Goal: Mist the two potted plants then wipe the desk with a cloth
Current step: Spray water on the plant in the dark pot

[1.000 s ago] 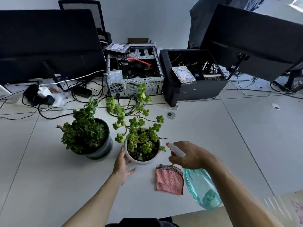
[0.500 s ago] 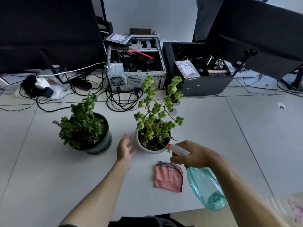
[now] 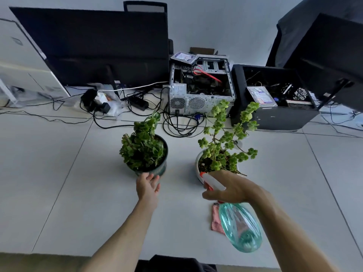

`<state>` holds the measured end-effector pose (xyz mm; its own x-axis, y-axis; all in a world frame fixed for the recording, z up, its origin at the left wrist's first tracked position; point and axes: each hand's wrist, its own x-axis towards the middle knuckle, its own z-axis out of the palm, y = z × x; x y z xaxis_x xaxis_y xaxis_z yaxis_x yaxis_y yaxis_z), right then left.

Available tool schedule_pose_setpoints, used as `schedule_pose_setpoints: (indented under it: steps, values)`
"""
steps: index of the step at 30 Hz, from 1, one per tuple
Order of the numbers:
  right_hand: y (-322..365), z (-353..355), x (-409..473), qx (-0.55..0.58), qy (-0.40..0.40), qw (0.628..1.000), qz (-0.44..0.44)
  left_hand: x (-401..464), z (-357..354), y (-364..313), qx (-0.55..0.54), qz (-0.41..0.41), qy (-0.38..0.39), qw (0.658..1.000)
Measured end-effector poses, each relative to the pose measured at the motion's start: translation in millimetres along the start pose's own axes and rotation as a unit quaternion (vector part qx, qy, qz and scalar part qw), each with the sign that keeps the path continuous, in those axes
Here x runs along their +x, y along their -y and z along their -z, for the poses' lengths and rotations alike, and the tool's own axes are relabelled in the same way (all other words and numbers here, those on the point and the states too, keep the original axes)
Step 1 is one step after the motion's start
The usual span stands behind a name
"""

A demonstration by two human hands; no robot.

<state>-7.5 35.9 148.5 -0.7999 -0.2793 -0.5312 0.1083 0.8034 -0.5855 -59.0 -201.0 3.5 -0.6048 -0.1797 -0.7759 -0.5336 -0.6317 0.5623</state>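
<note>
Two potted plants stand mid-desk. The bushy plant in a dark green pot [image 3: 155,170] is on the left, and my left hand [image 3: 147,186] rests open against the pot's near side. The taller, leggy plant in a white pot [image 3: 198,169] is on the right. My right hand [image 3: 230,188] grips a teal spray bottle [image 3: 240,227] by its white and red trigger head, with the nozzle close to the white pot's near rim. A pink cloth [image 3: 216,220] lies flat on the desk, partly hidden under the bottle.
Behind the plants sit two open computer cases [image 3: 200,87] [image 3: 275,99] and tangled cables [image 3: 176,126]. A large black monitor [image 3: 98,46] stands back left, another [image 3: 330,55] at the right. The white desk [image 3: 78,183] has its front edge near my body.
My left hand has left the white pot and moved left to the dark green pot. My view has shifted, so both plants sit further right in frame. The spray bottle stays in my right hand.
</note>
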Motion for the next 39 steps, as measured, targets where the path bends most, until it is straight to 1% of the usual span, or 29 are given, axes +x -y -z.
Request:
schedule_pose_setpoints:
  steps: [3, 8, 14, 17, 19, 23, 26, 29, 33, 36, 39]
  values:
    - [7, -3, -1, 0.011, 0.0, 1.0, -0.005, 1, 10, -5, 0.014, 0.015, 0.009, 1.0]
    - [18, -7, 2, 0.007, 0.009, 1.0, 0.003, 0, 30, -16, 0.018, 0.012, 0.015, 1.0]
    - [35, -10, 18, -0.001, 0.041, 0.999, 0.009, 3, 76, -46, 0.087, -0.023, -0.022, 0.996]
    - [51, -13, 27, -0.002, 0.05, 0.999, 0.021, 5, 91, -62, 0.072, -0.036, -0.045, 0.996]
    - [63, -20, 35, -0.021, 0.06, 0.998, 0.031, 2, 96, -66, 0.055, -0.042, -0.045, 0.997]
    - [82, -37, 55, -0.063, 0.061, 0.995, 0.054, -8, 100, -49, 0.073, -0.076, -0.018, 0.994]
    - [88, -47, 63, -0.044, 0.028, 0.995, 0.081, -18, 99, -31, 0.069, -0.117, -0.006, 0.991]
    - [85, -55, 65, -0.038, 0.012, 0.996, 0.08, -27, 90, -21, 0.086, -0.154, 0.004, 0.984]
    - [75, -50, 62, -0.049, 0.027, 0.995, 0.081, -36, 76, -17, 0.117, -0.207, 0.0, 0.971]
    - [68, -40, 56, -0.046, 0.035, 0.995, 0.083, -35, 75, -18, 0.135, -0.219, -0.005, 0.966]
    - [63, -28, 48, -0.041, 0.027, 0.996, 0.076, -27, 81, -23, 0.182, -0.211, 0.023, 0.96]
